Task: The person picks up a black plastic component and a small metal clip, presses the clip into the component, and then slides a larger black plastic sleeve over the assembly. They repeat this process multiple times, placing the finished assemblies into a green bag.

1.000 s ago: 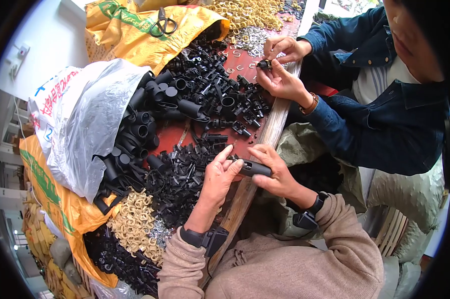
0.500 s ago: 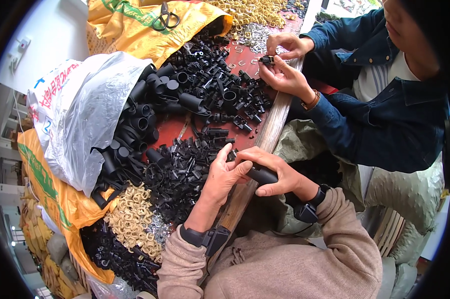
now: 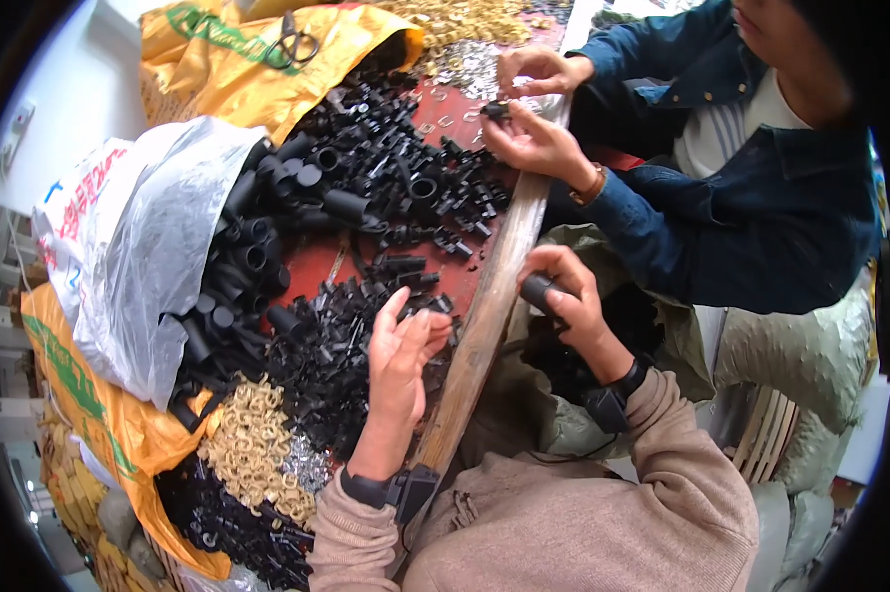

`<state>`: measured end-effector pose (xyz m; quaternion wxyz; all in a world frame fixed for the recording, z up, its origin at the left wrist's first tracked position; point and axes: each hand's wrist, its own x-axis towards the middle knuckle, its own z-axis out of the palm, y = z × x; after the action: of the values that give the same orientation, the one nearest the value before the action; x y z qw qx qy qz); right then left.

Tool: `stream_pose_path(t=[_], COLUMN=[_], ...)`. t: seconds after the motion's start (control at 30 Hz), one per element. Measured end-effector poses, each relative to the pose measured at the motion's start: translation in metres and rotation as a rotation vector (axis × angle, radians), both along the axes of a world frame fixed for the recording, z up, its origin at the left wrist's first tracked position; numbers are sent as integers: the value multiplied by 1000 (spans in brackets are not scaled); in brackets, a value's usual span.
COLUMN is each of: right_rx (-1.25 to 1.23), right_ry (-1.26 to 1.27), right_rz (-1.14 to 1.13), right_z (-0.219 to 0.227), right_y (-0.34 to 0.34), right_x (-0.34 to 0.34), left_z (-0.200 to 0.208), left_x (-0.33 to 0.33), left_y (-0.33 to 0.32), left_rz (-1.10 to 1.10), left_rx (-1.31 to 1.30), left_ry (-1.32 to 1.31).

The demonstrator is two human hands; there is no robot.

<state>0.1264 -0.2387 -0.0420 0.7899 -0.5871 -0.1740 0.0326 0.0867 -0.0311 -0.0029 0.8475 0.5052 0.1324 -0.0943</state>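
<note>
My right hand (image 3: 581, 311) is wrapped round a black plastic cylinder (image 3: 540, 292), past the table's wooden edge and above an open sack (image 3: 686, 350) with dark contents. My left hand (image 3: 402, 360) is raised over the near pile of small black plastic parts (image 3: 341, 340). Its fingers are stretched out and partly overlap, and I see nothing held in them. More black cylinders (image 3: 257, 259) spill from a white plastic bag (image 3: 159, 257) at the left.
Beige rings (image 3: 252, 444) lie at the near left beside small silvery pieces (image 3: 309, 462). Scissors (image 3: 292, 41) rest on a yellow sack (image 3: 198, 74). Across the corner, a co-worker's hands (image 3: 538, 133) hold a small black part. Full sacks (image 3: 785, 370) stand at the right.
My hands have parted: the right has carried the black cylinder away from the left, off the table edge and over the sack. The left has come off the cylinder. The whole view has shifted slightly.
</note>
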Motion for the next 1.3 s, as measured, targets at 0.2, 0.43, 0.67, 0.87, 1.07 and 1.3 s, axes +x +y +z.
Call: stream_pose_path(t=[0.2, 0.43, 0.67, 0.87, 1.07, 1.3], right_rx=[-68, -739, -709, -547, -667, -717], right_ry=[-106, -318, -272, -835, -969, -972], right_rz=[-123, 289, 671, 632, 639, 600], right_z=[7, 18, 28, 17, -12, -13], right_y=[-49, -126, -53, 64, 111, 107], right_x=[-2, -19, -30, -51, -74, -83], left_z=[-4, -6, -11, -34, -47, 25], left_x=[-16, -48, -102, -173, -217, -198], left_y=[17, 46, 63, 68, 73, 70], left_rz=[20, 57, 126, 142, 156, 295], left_rx=[49, 104, 256, 721, 1024, 927], left_ry=[-11, 33, 72, 8, -40, -93])
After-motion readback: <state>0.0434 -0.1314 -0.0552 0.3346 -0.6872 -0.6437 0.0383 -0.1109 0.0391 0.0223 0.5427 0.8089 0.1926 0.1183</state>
